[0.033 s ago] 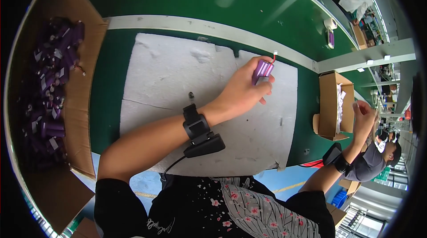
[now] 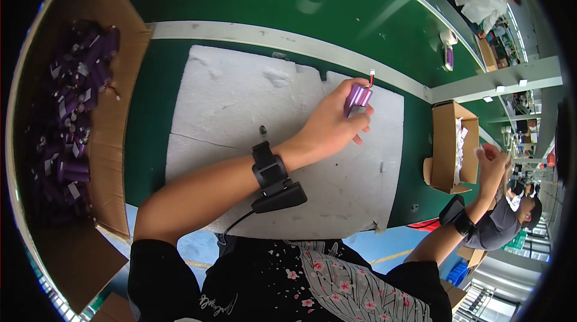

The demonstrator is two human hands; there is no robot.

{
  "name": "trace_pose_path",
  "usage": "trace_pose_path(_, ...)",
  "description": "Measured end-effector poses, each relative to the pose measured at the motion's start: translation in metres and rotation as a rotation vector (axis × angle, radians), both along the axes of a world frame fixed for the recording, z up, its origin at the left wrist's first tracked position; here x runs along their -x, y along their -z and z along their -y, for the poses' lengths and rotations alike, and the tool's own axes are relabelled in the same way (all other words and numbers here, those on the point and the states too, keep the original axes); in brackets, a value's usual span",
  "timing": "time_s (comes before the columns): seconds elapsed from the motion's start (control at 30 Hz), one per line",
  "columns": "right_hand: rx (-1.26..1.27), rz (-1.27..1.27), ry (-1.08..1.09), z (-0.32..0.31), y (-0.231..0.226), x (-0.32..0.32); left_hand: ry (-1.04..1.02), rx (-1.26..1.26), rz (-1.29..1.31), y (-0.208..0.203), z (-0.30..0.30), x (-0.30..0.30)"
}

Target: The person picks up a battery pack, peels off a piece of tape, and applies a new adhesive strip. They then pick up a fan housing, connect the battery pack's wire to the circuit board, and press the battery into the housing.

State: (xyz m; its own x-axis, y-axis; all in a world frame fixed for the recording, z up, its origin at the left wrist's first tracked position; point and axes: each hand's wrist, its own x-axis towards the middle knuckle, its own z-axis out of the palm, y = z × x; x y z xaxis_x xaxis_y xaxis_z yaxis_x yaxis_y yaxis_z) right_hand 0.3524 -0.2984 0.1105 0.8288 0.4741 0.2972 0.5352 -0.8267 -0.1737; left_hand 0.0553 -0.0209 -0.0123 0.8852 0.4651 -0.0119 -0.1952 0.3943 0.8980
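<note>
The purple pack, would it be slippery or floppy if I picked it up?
The purple pack in the left hand may feel a bit slippery, since its surface shines. Its body is probably stiff, as it looks unbent in the grip. The red wires look thin, so they'd likely bend easily.

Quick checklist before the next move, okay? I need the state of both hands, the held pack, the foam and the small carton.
1. Left hand gripping the purple battery pack: ok, thumb and fingers are closed around it.
2. White connector free of the fingers: ok, it sticks up past the pack.
3. Right hand empty: cannot tell; something pale shows at its fingertips, too small to identify.
4. Small carton open and stocked: ok, white pieces show inside.
5. Foam sheet undamaged: not ok, a crack runs in from its left edge.
</note>
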Motion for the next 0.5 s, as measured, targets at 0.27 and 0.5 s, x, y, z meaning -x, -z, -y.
trace_pose_path(0.27, -0.286, -0.466, -0.431, -0.068, 0.028, 0.085, 0.034, 0.229, 0.055, 0.004, -0.002, -0.005)
trace_pose_path(0.5, -0.518, -0.861, -0.781, -0.162, 0.099, 0.176, -0.050, -0.270, 0.287, 0.016, 0.001, -0.012)
